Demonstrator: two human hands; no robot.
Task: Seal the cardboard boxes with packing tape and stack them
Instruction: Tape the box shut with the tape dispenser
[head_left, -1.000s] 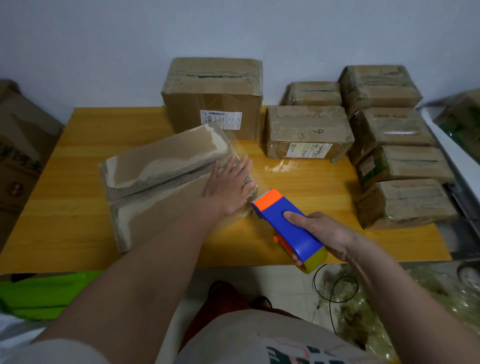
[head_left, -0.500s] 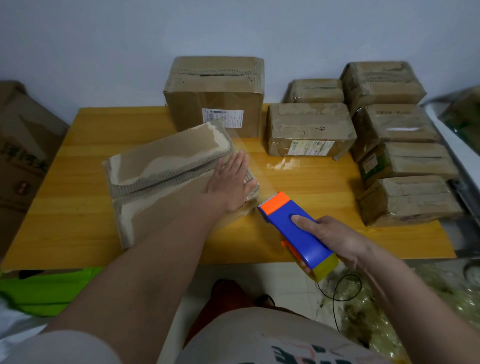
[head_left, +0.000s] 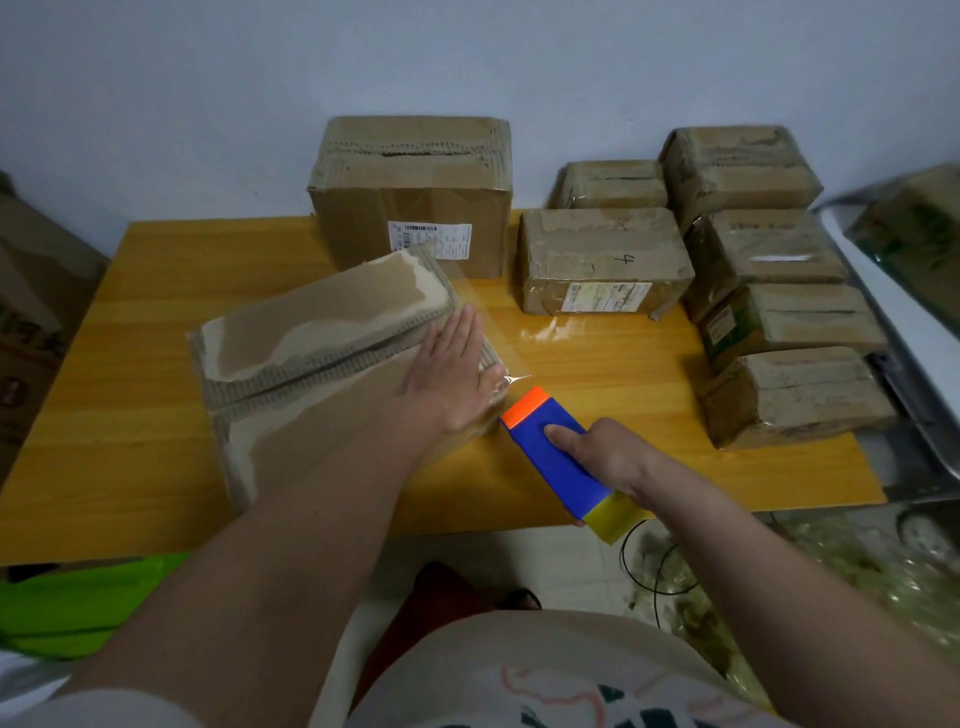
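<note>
A worn cardboard box (head_left: 322, 358) lies tilted on the yellow wooden table (head_left: 156, 415), its top flaps closed. My left hand (head_left: 452, 374) presses flat on the box's right end, fingers straight. My right hand (head_left: 602, 457) grips a blue tape dispenser (head_left: 558, 460) with an orange tip and a yellow rear. The orange tip sits at the box's lower right corner. A clear strip of tape (head_left: 498, 338) runs from the box's right edge toward the dispenser.
A large box (head_left: 410, 192) with a white label stands at the back. Several taped boxes (head_left: 769, 291) are stacked at the right, one marked "4" (head_left: 602, 260). A green item (head_left: 78, 603) lies under the table's front left. A black cable (head_left: 654, 566) lies on the floor.
The dispenser's orange tip has moved in against the box's lower right corner, and my right hand came in with it. My left hand stays pressed on the box end.
</note>
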